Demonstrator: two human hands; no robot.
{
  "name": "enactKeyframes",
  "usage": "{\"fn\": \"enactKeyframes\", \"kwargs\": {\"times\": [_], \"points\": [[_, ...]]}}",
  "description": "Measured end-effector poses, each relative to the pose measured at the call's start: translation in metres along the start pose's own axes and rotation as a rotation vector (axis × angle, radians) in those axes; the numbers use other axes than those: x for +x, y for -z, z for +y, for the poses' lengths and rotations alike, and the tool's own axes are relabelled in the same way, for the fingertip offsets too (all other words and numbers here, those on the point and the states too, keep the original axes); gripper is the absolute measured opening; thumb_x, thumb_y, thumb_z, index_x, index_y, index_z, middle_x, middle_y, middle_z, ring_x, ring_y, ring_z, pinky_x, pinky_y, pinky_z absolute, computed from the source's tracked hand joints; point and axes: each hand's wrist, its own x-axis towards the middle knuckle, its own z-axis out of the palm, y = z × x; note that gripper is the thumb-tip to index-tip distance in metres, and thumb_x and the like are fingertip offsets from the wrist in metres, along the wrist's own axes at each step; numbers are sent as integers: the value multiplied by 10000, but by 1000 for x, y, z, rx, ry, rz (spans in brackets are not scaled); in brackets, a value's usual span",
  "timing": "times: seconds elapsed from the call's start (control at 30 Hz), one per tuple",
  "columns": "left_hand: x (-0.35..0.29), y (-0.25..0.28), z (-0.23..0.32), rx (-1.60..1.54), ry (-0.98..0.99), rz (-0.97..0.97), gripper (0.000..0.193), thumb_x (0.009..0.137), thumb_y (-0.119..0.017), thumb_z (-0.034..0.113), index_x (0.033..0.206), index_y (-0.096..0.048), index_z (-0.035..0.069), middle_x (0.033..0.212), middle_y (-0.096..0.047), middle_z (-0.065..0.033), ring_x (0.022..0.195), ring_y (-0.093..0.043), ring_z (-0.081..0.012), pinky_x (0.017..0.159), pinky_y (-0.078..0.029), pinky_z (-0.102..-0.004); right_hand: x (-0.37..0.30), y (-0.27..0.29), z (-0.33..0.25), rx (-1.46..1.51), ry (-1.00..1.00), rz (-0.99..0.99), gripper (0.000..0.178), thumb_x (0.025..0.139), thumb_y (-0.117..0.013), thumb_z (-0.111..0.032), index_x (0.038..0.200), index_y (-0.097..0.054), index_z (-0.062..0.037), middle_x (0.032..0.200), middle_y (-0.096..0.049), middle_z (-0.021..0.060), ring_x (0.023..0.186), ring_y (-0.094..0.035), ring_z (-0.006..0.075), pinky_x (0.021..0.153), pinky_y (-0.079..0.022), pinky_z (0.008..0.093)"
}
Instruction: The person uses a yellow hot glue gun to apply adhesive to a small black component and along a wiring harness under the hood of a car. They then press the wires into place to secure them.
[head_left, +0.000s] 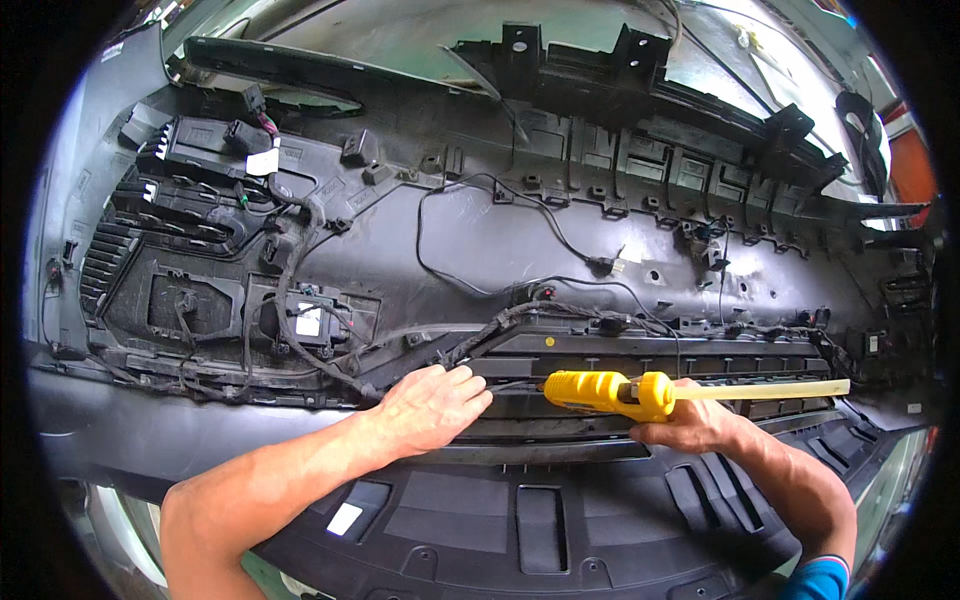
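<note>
My right hand (690,420) is wrapped round a yellow hot glue gun (595,390) whose nozzle points left. A long, pale glue stick (770,390) sticks out of its back end to the right. Just left of the nozzle, my left hand (432,408) rests with curled fingers at the left end of the black grille slats (640,366). What its fingertips press or pinch, if anything, is hidden. Both hands work over the inner side of a large dark car bumper (375,245). A black taped wiring harness (490,328) runs along the slats, close above my left hand.
A thin loose cable (418,235) loops across the bumper's middle, ending in a connector (600,264). At the left sits a small module with a white label (308,318). Black brackets (640,45) stand up along the far edge. A black lower panel (450,510) lies nearest me.
</note>
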Motion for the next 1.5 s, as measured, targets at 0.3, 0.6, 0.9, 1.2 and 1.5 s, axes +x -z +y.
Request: {"fn": "enactKeyframes", "kwargs": {"times": [0.3, 0.6, 0.9, 1.2, 1.5], "points": [[0, -3, 2, 81, -44, 82, 329, 915, -648, 185, 1205, -729, 51, 998, -640, -43, 968, -656, -208, 790, -531, -351, 7, -9, -3, 63, 62, 65, 440, 876, -861, -233, 1215, -671, -27, 970, -741, 197, 861, -746, 386, 785, -603, 461], [-18, 43, -37, -115, 216, 318, 202, 871, -798, 93, 1061, -737, 63, 989, -688, -81, 891, -667, -288, 768, -578, -414, -1, -3, -5, 71, -34, 138, 452, 864, -856, -309, 1168, -723, -3, 895, -777, 181, 812, -776, 324, 758, -621, 435], [-17, -1, -11, 42, -26, 146, 263, 840, -699, 190, 1082, -737, 94, 882, -586, -6, 855, -628, -199, 684, -521, -348, 5, -8, -11, 76, -2, 82, 572, 838, -884, -241, 1293, -662, 25, 1034, -761, 182, 913, -737, 315, 867, -600, 413], [-9, -13, -6, 171, 7, 139, 272, 835, -692, 185, 1076, -740, 70, 866, -585, -2, 869, -625, -179, 711, -511, -332, 9, -8, -12, 39, 38, 49, 500, 896, -844, -290, 1279, -672, -19, 1040, -744, 212, 943, -750, 410, 847, -603, 467], [-4, -17, -5, 206, -11, 174, 118, 830, -697, 173, 909, -685, 86, 871, -550, -15, 843, -610, -178, 709, -500, -330, 18, -16, -12, 66, 102, 42, 474, 878, -840, -228, 1269, -646, -42, 1016, -735, 180, 926, -730, 406, 835, -592, 472]]}}
